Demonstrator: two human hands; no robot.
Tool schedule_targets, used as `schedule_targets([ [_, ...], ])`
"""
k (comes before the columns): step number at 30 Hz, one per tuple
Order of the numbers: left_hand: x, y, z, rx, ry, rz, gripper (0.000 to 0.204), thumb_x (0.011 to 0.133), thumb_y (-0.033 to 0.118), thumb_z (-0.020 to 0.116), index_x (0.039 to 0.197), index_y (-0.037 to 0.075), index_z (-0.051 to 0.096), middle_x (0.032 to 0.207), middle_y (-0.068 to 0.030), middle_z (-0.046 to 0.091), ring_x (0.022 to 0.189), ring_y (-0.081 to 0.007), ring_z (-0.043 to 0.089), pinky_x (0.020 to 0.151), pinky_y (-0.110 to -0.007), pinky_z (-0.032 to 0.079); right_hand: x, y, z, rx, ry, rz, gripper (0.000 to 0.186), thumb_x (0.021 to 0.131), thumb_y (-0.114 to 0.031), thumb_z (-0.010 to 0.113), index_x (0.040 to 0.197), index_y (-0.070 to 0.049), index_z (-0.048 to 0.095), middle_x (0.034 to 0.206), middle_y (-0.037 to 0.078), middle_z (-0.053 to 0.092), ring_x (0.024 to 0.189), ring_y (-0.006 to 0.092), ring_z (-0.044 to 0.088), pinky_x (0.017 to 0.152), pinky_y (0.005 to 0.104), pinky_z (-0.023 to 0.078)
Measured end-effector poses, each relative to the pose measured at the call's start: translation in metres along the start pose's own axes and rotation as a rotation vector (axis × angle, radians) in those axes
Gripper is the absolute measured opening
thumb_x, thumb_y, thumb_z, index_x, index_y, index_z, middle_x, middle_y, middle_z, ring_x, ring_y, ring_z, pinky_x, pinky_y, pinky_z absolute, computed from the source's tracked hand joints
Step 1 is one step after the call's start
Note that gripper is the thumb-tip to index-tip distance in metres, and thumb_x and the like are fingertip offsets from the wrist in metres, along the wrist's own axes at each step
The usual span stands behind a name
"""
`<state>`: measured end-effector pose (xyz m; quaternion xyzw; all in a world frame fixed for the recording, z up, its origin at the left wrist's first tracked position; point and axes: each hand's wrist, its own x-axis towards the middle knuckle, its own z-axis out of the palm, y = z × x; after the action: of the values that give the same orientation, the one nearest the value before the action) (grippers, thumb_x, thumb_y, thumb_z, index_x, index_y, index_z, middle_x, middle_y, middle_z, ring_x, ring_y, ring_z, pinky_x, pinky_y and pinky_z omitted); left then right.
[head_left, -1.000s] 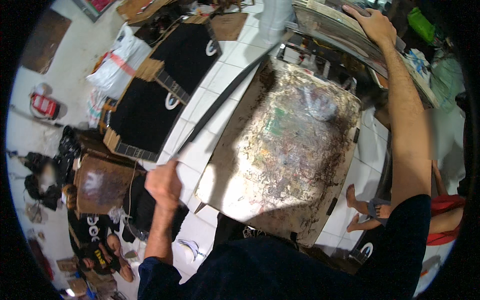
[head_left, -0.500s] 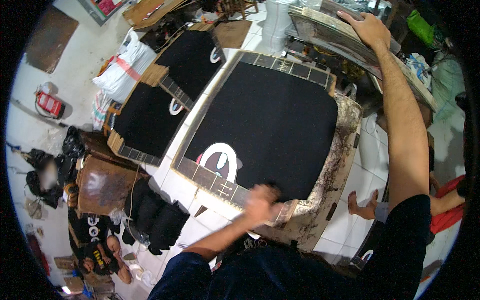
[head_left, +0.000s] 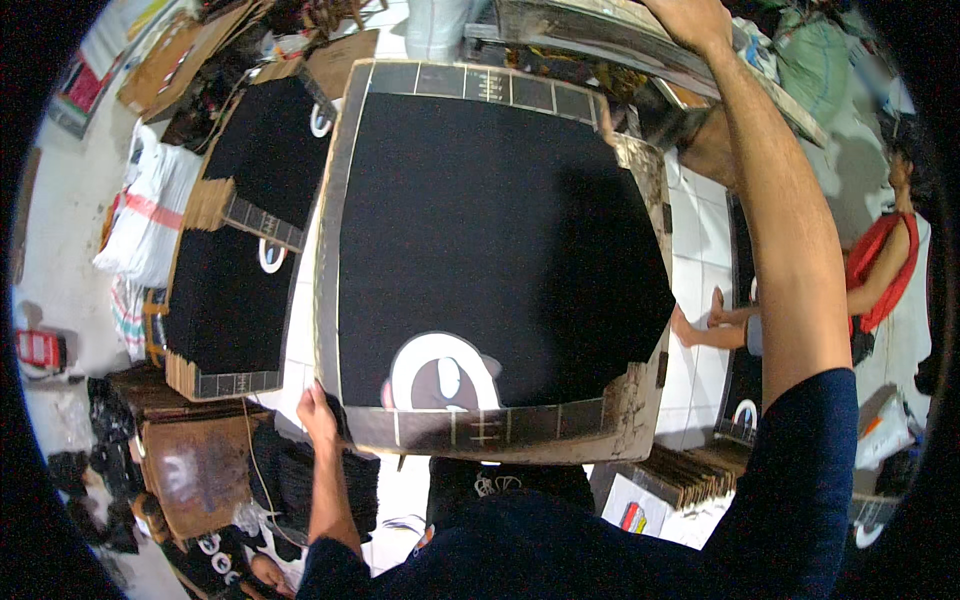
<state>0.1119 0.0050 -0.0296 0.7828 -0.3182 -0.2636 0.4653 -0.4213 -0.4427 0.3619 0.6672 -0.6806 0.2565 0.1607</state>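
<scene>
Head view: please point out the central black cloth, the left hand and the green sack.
Black cloth (head_left: 490, 240): head view, its plain middle.
Left hand (head_left: 321, 416): head view, middle of the hand.
Green sack (head_left: 812, 66): head view, middle of its side.

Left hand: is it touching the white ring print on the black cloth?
Apart: the head view shows black cloth between the left hand and the white ring print.

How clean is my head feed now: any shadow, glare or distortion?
In the head view throughout: shadow darkens the right part of the black cloth; floor tiles look near-white below it; fisheye curves straight edges toward the dark rim; the top border crops the right hand.
</scene>
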Motion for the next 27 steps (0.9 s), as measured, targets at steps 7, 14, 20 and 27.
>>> schedule_targets([
  [7, -0.075, -0.006, 0.065, -0.143, -0.099, -0.090, 0.040, 0.105, 0.020, 0.064, 0.069, 0.006, 0.052, 0.066, 0.0081, 0.044, 0.064, -0.0057, 0.035, 0.056, -0.027, 0.029, -0.010, -0.006, 0.002, 0.036, -0.001, -0.014, 0.086, 0.073, -0.084, 0.066, 0.105, -0.006, 0.080, 0.102, 0.024, 0.076, 0.099, 0.0398, 0.073, 0.089, 0.0472, 0.056],
  [14, -0.100, -0.028, 0.029, 0.017, -0.127, -0.225, 0.040, 0.091, 0.030, 0.083, 0.078, -0.001, 0.060, 0.068, 0.0026, 0.053, 0.065, -0.0094, 0.045, 0.060, -0.029, 0.039, -0.020, -0.002, 0.006, 0.006, -0.006, -0.014, 0.084, 0.073, -0.086, 0.065, 0.104, -0.009, 0.080, 0.099, 0.022, 0.076, 0.097, 0.0388, 0.073, 0.088, 0.0472, 0.057],
  [20, -0.104, -0.010, -0.011, 0.649, -0.317, 0.075, 0.063, 0.066, 0.041, 0.097, 0.094, -0.001, 0.058, 0.084, -0.0128, 0.060, 0.075, -0.0318, 0.060, 0.071, -0.044, 0.050, -0.008, -0.002, 0.001, 0.049, -0.035, -0.003, 0.089, 0.071, -0.087, 0.065, 0.108, -0.008, 0.080, 0.102, 0.025, 0.076, 0.100, 0.0377, 0.074, 0.090, 0.0465, 0.057],
  [27, -0.093, 0.018, 0.012, 0.693, -0.381, 0.074, 0.066, 0.066, 0.045, 0.096, 0.089, -0.001, 0.055, 0.082, -0.0158, 0.060, 0.075, -0.0366, 0.061, 0.071, -0.047, 0.050, 0.020, 0.001, -0.001, 0.020, -0.067, 0.012, 0.096, 0.069, -0.089, 0.065, 0.107, -0.002, 0.079, 0.103, 0.027, 0.075, 0.101, 0.0383, 0.074, 0.090, 0.0459, 0.057],
])
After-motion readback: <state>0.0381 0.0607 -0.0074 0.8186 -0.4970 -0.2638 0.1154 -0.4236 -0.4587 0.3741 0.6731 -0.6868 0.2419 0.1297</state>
